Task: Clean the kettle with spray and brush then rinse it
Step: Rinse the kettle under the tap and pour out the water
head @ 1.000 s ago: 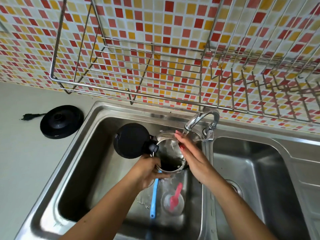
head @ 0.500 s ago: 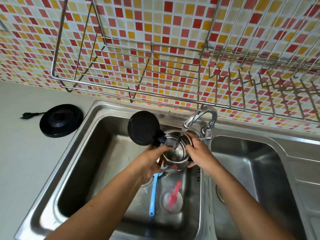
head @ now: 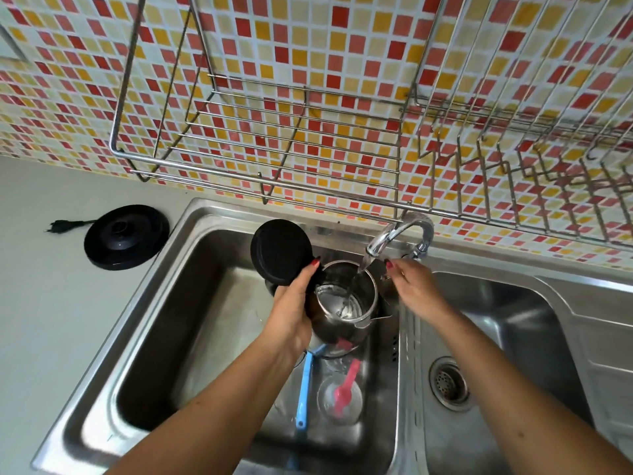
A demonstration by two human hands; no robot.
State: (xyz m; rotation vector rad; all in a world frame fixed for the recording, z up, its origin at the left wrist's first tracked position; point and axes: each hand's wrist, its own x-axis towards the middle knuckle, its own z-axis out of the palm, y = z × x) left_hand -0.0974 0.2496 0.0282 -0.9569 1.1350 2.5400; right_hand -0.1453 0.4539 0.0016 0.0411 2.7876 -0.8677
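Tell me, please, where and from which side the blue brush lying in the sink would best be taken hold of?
Grip the blue brush by the near end of its handle, coming from above on the person's side. It lies flat on the floor of the left sink basin, its far end tucked under the kettle that the left hand holds; the near end lies bare, beside the clear cup.

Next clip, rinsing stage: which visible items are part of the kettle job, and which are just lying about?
In use:
kettle, lid open
faucet, running
left hand, holding kettle
right hand, near faucet
blue brush

Lying about:
kettle base
dish rack
glass holding pink utensil
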